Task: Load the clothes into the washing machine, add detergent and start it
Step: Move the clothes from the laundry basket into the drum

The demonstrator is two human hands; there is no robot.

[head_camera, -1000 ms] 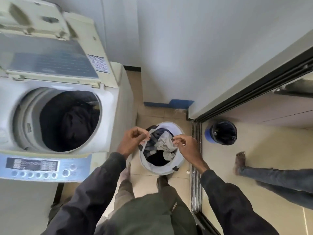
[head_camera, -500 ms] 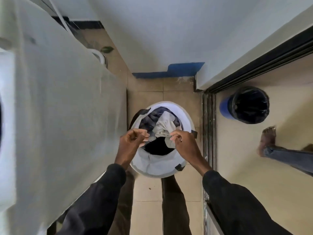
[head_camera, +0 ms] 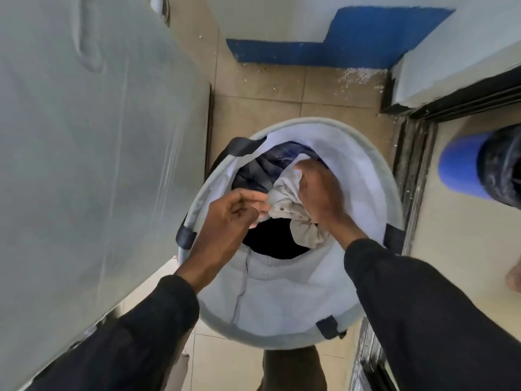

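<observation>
A round white laundry basket (head_camera: 282, 303) with dark handles stands on the tiled floor below me. Inside lie a beige garment with snap buttons (head_camera: 290, 206), a dark blue checked cloth (head_camera: 259, 172) and something black at the bottom. My right hand (head_camera: 317, 193) reaches into the basket and grips the beige garment from above. My left hand (head_camera: 231, 218) pinches the same garment's edge at the left. The washing machine's grey side panel (head_camera: 93, 136) fills the left; its drum and controls are out of view.
A blue bin with a black liner (head_camera: 485, 167) stands at the right, beyond a dark sliding-door track (head_camera: 414, 153). Another person's bare foot (head_camera: 513, 275) shows at the right edge. A white wall with a blue strip (head_camera: 310, 52) closes the space ahead.
I have leaned down closer to the basket, so the machine's drum left the view. My right hand went deeper in and closed over the beige garment; my left hand still pinches it.
</observation>
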